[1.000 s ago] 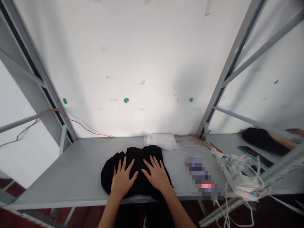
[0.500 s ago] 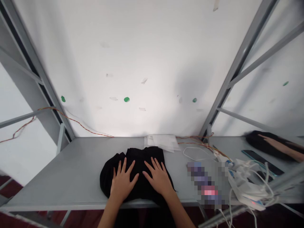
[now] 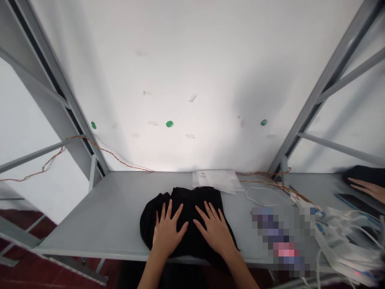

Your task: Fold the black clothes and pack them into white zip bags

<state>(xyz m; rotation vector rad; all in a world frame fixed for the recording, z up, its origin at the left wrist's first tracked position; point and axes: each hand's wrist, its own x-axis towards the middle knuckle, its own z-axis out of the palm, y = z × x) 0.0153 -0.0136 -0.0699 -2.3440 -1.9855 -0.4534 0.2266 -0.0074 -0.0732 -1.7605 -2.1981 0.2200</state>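
A bundle of black cloth (image 3: 194, 200), folded with a rounded bulge on its left side, lies at the front edge of the grey table (image 3: 99, 216). My left hand (image 3: 169, 228) rests flat on its left half, fingers spread and pointing away from me. On the right half lies my right hand (image 3: 215, 228), palm down with its fingers apart too. Neither hand grips the cloth. What kind of garment or fabric piece it is, I cannot tell.
White paper or plastic sheets (image 3: 218, 180) lie behind the cloth by the wall. To the right are a blurred-out object (image 3: 279, 241), a white power strip with tangled cables (image 3: 345, 241) and a dark phone-like slab (image 3: 361, 204). Another person's hand (image 3: 368, 188) touches black cloth. Metal posts (image 3: 319, 88) frame the table.
The whole view has shifted, with the table and cloth now farther right in the picture. Both my hands keep the same flat pose on the cloth.
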